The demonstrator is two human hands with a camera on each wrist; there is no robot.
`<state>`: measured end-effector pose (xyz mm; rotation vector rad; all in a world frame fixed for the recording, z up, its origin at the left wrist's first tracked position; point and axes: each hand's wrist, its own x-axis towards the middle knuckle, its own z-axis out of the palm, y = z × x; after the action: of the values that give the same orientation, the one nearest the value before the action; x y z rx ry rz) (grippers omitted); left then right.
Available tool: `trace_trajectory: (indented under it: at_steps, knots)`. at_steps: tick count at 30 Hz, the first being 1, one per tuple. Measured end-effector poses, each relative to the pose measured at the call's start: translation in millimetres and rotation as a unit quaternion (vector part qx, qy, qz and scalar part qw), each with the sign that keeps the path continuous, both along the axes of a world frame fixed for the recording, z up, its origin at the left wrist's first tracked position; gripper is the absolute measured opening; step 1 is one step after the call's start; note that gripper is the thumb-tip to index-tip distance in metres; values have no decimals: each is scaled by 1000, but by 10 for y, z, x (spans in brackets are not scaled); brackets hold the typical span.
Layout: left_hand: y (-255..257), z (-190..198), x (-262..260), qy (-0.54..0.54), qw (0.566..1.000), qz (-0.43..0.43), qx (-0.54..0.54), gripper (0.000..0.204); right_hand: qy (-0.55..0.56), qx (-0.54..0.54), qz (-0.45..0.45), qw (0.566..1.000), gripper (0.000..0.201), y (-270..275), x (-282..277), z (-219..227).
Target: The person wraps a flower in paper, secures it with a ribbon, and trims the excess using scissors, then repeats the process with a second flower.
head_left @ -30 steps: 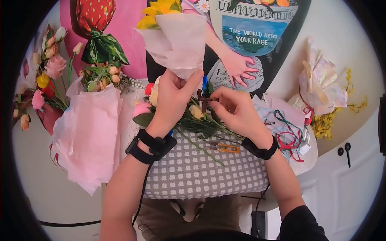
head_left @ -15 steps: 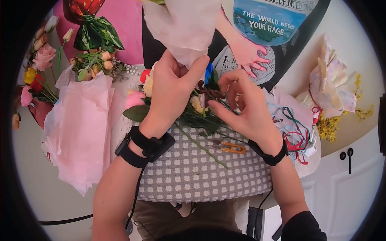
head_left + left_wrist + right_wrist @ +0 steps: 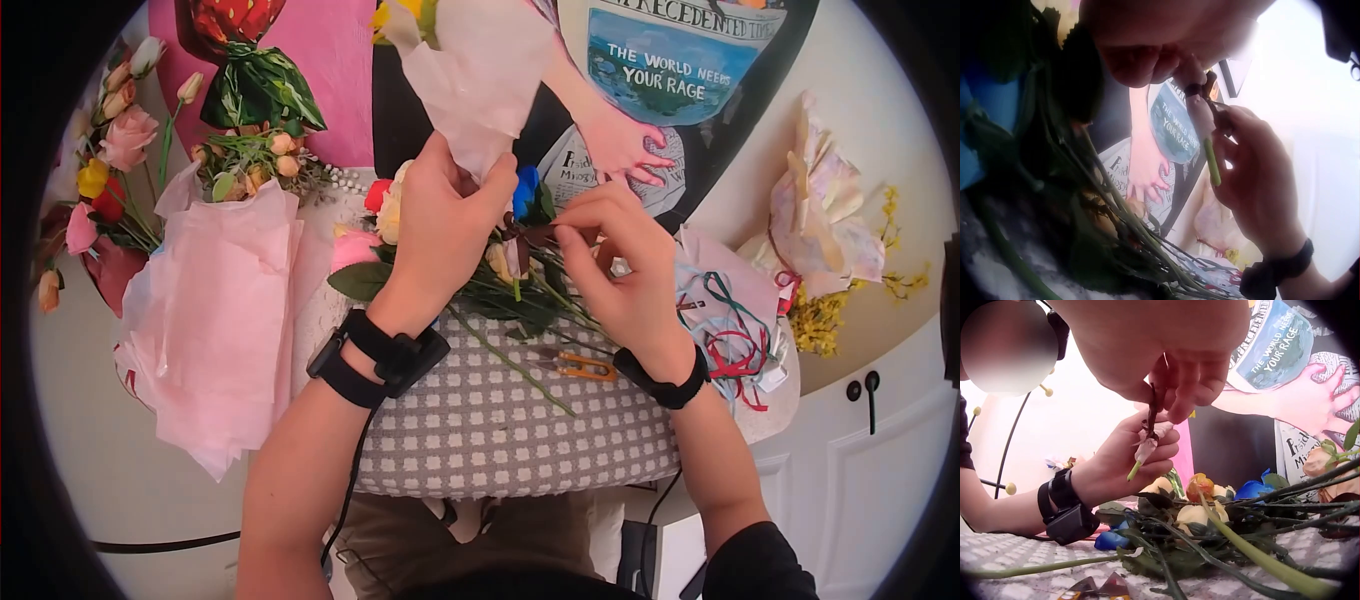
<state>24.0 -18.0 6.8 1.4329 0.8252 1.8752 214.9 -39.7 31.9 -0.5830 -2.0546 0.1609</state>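
My left hand (image 3: 440,220) grips the gathered base of a small bouquet wrapped in white-pink paper (image 3: 480,75), held upright. A yellow bloom (image 3: 385,20) shows at its upper left. Below that hand a dark brown ribbon (image 3: 1152,409) goes round the paper, and a green stem end (image 3: 1134,470) pokes out. My right hand (image 3: 625,270) pinches the ribbon between thumb and fingers, just right of the stem end. Beneath both hands lie loose flowers and leafy stems, among them a blue bloom (image 3: 524,192) and a pink one (image 3: 354,250).
Orange-handled snips (image 3: 585,367) lie on the checked cushion (image 3: 500,430) by a loose stem. Pink paper sheets (image 3: 225,320) lie at the left beside other flowers. Tangled red and green ribbons (image 3: 735,345) are at the right, near a wrapped bouquet (image 3: 820,220). Paintings stand behind.
The right hand's fingers, spread near the ribbon half a second ago, now pinch it. The left hand keeps its grip; the wrapped bouquet sits farther right in the head view than a second ago.
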Motion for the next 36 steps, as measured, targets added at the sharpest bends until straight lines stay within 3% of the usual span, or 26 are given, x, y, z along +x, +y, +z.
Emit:
trace_trajectory:
  at_steps: [2,4,6,8,9,12,13,15,16,18,20,23,31,36]
  knots:
    - [60,-35,-28,44,998,40,-29,24,23,-11,-4,1000,7,16,30,-12]
    - [120,-54,-27,-15,998,41,36,22,131,-20,-7,991,7,44,56,-34]
    - [72,-4,-40,-28,998,46,33,22,146,-25,-25,989,5,69,117,-66]
    - [54,19,-55,-41,997,51,31,23,252,-74,-3,965,3,87,128,-45]
    - [59,17,-63,-50,997,57,17,22,233,-134,-13,963,3,43,175,-11]
    - [18,65,-50,-72,996,44,5,20,306,-105,-45,945,12,9,-37,45]
    - [-15,93,-40,-84,996,23,4,20,306,-103,-46,945,12,18,-57,43]
    - [-95,161,-42,-76,997,9,-14,20,224,44,-104,968,17,57,-62,26]
    - [-118,180,-44,-67,997,-4,-34,20,223,48,-104,968,17,72,-33,12]
    - [-125,180,-65,-62,997,-20,-42,21,99,80,-77,989,14,76,39,-20]
    - [-135,178,-68,-55,997,-34,-50,22,84,79,-56,992,8,50,11,-35]
    - [-127,160,-51,-51,997,-39,-53,22,6,-3,-3,1000,16,-9,-28,-31]
    - [-130,144,5,-76,995,-62,7,24,20,-44,14,999,15,-23,-94,-71]
    - [-121,112,28,-57,998,-25,2,25,20,-71,21,997,10,-49,-81,-40]
